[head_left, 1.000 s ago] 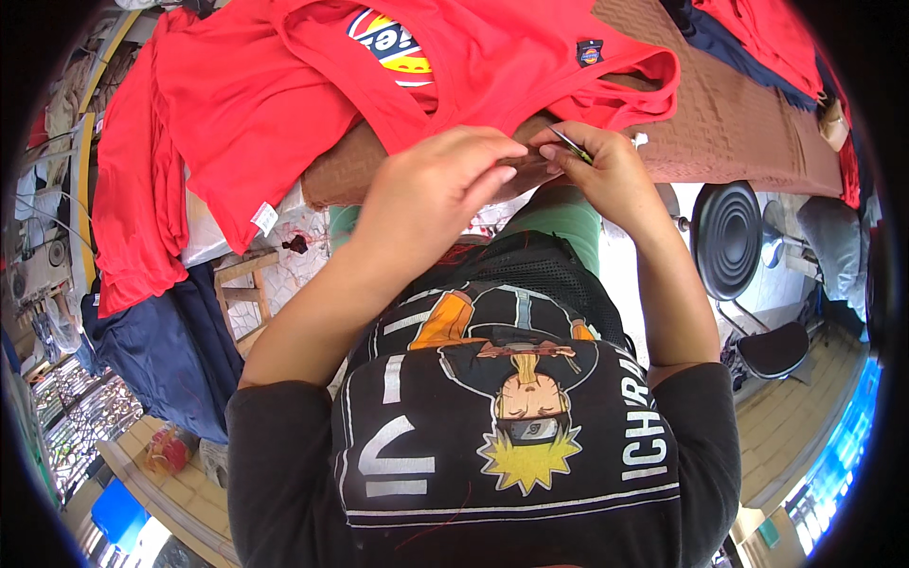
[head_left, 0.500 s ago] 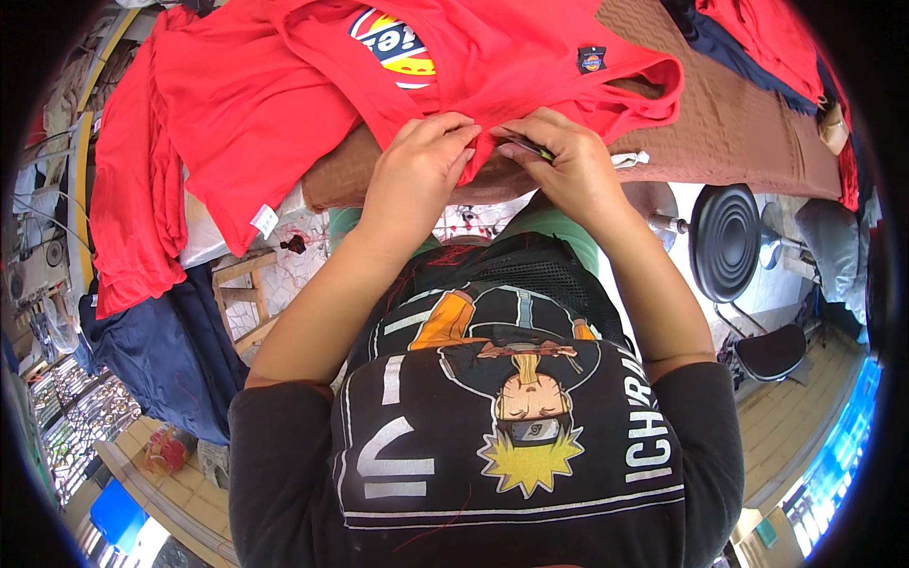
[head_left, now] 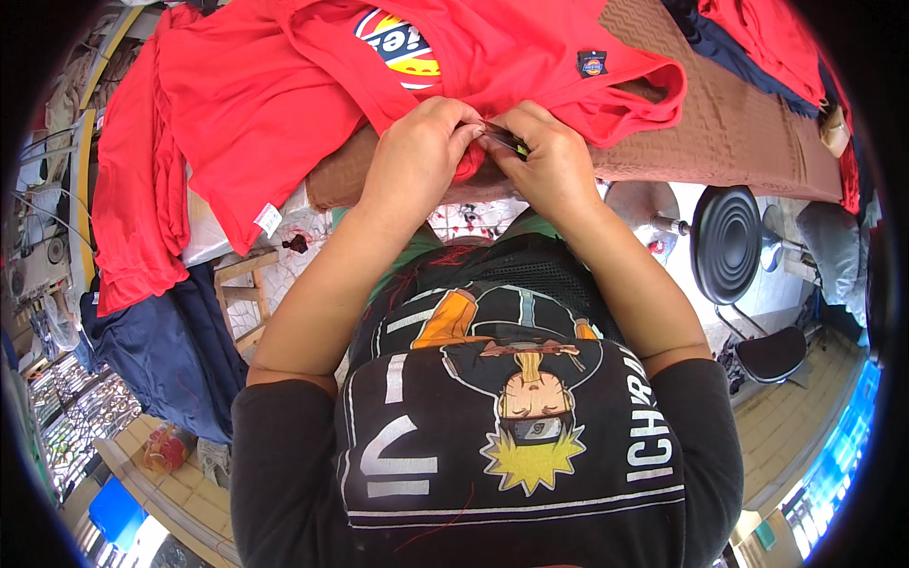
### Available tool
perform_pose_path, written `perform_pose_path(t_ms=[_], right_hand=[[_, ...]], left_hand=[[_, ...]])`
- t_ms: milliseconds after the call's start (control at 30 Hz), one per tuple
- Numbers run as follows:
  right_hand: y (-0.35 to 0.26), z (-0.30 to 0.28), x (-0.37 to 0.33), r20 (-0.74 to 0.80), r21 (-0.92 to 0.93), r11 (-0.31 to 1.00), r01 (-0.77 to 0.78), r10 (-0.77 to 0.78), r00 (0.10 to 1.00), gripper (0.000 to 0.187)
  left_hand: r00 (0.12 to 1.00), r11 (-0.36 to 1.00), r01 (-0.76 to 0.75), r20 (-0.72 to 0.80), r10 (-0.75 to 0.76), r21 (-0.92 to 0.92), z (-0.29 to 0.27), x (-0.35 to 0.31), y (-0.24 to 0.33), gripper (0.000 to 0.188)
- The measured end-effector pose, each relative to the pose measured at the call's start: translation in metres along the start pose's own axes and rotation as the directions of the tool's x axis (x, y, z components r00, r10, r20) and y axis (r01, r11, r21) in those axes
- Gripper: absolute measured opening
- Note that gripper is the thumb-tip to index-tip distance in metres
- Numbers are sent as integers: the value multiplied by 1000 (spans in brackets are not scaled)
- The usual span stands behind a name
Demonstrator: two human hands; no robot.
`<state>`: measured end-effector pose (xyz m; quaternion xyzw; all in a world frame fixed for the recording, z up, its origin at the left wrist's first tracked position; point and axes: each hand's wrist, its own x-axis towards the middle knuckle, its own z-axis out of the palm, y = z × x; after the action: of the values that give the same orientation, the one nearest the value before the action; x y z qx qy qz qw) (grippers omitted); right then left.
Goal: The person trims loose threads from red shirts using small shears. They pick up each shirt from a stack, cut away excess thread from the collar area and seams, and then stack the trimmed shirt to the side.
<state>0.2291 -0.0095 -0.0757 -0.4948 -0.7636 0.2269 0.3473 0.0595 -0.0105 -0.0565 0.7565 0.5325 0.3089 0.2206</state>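
Observation:
A red garment (head_left: 473, 57) with a printed oval patch and a small dark label lies spread over the brown cloth-covered table (head_left: 701, 142). At the near edge of the table, my left hand (head_left: 426, 142) pinches a fold of that red fabric between thumb and fingers. Right beside it, my right hand (head_left: 549, 151) is closed around small dark thread snips (head_left: 507, 140), their tip at my left fingertips. Whether the blades touch cloth or a thread is hidden by my fingers.
More red cloth (head_left: 142, 189) hangs over the table's left end, above a dark navy garment (head_left: 166, 350). Other red and navy pieces lie at the far right. A black round stool (head_left: 726, 239) stands right of my legs, and a wooden frame (head_left: 241, 289) to the left.
My right hand has shifted left and slightly up with the snips, bringing them against my left fingertips. The left hand has risen a little, still pinching the fabric.

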Motion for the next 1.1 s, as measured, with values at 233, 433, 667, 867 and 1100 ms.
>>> perform_pose_path(t_ms=[233,433,667,867,1100], right_hand=[[1,3,0,-33,38,999,-27,28,999,18],[9,-3,-1,-52,142,987,-74,82,995,12],[9,-10,-3,-26,247,953,-176,188,982,15],[-1,-25,8,70,90,990,-105,99,993,22],[12,-46,13,230,107,993,-52,26,973,34]], left_hand=[[998,994,59,-2,-59,-89,5,3,-2,12],[957,883,282,180,-229,-376,0,10,-3,15],[986,979,120,138,-97,-167,8,3,0,14],[999,999,-49,7,49,19,18,-2,0,15],[959,982,137,264,-100,-126,-4,14,-2,18]])
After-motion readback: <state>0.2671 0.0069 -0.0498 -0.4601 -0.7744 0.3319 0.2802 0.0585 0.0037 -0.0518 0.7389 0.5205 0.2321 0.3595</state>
